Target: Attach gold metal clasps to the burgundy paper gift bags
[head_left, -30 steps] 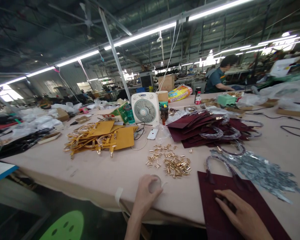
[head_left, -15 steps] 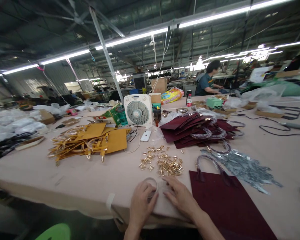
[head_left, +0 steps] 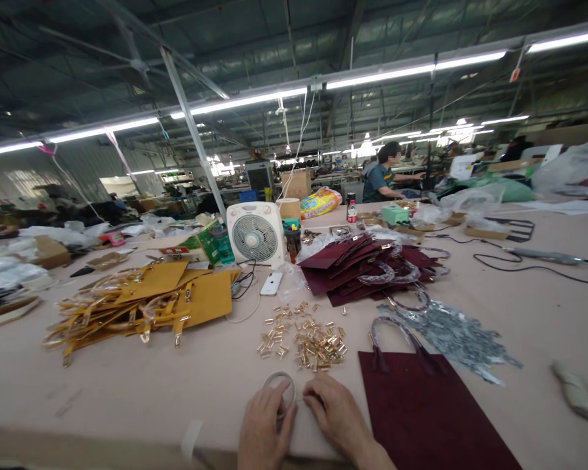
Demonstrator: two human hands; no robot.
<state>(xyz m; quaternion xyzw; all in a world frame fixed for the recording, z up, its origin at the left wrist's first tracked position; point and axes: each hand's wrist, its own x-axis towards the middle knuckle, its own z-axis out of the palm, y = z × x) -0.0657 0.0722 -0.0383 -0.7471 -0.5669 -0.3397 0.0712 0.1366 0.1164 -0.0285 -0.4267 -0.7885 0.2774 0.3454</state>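
Off the bag, where it lay a second ago, the right hand [head_left: 338,412] has crossed to the roll [head_left: 279,375] by the near edge of the table [head_left: 127,395]. Over the last half second its fingers have drawn in from a looser spread: thumb and forefinger now stand narrow, the tips close together just beside the roll. Whether they pinch a loose end of it is too small to tell. The left hand [head_left: 262,427] holds the roll between thumb and fingers, the rim rising above them.

To the right of the right hand the bag [head_left: 421,405] lies flat, its handle [head_left: 394,323] toward the far edge. Beyond the hands, gold fittings [head_left: 318,346] lie heaped, with strays to the left of the heap. Grey strips [head_left: 455,339] spread beyond the bag, toward the right edge. Farther back are the maroon bags [head_left: 333,258], stacked; the yellow bags [head_left: 208,300] are piled toward the left edge, well apart from them. Between these two piles lies the phone [head_left: 271,284], with the fan [head_left: 255,236] upright behind it, nearer the far edge.
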